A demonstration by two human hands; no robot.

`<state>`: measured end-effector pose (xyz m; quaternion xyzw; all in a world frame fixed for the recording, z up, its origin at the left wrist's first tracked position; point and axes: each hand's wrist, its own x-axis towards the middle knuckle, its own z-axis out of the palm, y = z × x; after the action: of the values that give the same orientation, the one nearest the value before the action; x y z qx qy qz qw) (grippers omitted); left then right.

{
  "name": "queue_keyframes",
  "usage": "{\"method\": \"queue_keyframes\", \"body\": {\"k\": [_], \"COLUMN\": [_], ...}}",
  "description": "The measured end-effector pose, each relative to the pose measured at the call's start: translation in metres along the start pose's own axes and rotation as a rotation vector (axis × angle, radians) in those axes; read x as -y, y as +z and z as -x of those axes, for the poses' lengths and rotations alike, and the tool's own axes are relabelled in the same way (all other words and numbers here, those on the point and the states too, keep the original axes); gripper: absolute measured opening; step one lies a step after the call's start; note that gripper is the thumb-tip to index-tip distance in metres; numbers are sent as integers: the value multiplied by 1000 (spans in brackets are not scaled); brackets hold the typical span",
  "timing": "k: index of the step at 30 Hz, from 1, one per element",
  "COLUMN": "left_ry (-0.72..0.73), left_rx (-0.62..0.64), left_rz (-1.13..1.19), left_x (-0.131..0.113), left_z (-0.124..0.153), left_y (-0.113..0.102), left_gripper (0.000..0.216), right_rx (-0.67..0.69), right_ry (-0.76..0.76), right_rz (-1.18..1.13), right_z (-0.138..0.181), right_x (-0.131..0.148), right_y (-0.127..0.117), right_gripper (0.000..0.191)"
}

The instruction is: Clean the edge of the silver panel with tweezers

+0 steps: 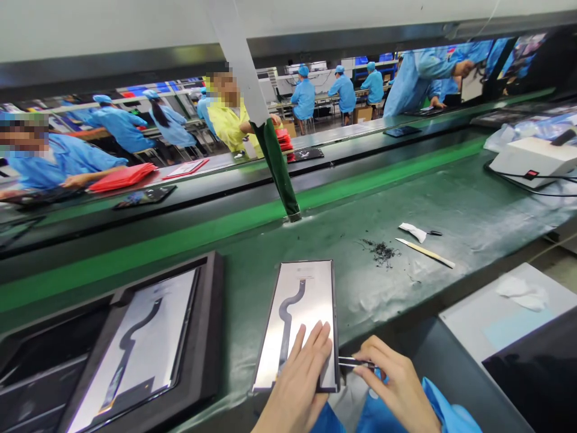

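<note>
A tablet display panel (311, 294) with a silvery back and a dark, wavy flex cable (285, 313) lies on the green bench mat near its front edge. My left hand (300, 376) rests flat on the panel's lower part, fingers stretched out, and hides that end of the cable. Between the thumb and fingers of my right hand (394, 382) is a pair of tweezers (350, 362). Their tips point left and meet the panel's lower right edge; whether they grip anything there I cannot tell.
At the left, a black foam tray (211, 337) holds a similar panel (155, 337). Black scraps (382, 252), a pale pointed stick (426, 252) and a white-wrapped tool (413, 232) lie beyond my right hand. A post (280, 168) rises behind; co-workers sit across a conveyor (202, 207).
</note>
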<state>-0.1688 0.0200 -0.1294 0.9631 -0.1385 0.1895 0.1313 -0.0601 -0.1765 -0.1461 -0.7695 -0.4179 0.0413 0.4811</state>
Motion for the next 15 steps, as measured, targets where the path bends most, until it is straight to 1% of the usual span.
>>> {"method": "queue_keyframes", "body": {"k": [3,8,15], "left_ry": [2,5,0], "left_rx": [-9,-8,-13], "left_rz": [-22,-20,-21], "left_x": [-1,-2,-2], "left_z": [-2,-1,-1], "left_y": [-2,-1,-1], "left_gripper": [62,62,67], "right_rx": [-6,-9,-90], "right_ry": [-23,-52,-170], "right_rz": [14,18,86], "right_z": [0,-2,-3], "right_x": [-1,-4,-5], "right_y": [1,1,3], "right_gripper": [28,26,22]}}
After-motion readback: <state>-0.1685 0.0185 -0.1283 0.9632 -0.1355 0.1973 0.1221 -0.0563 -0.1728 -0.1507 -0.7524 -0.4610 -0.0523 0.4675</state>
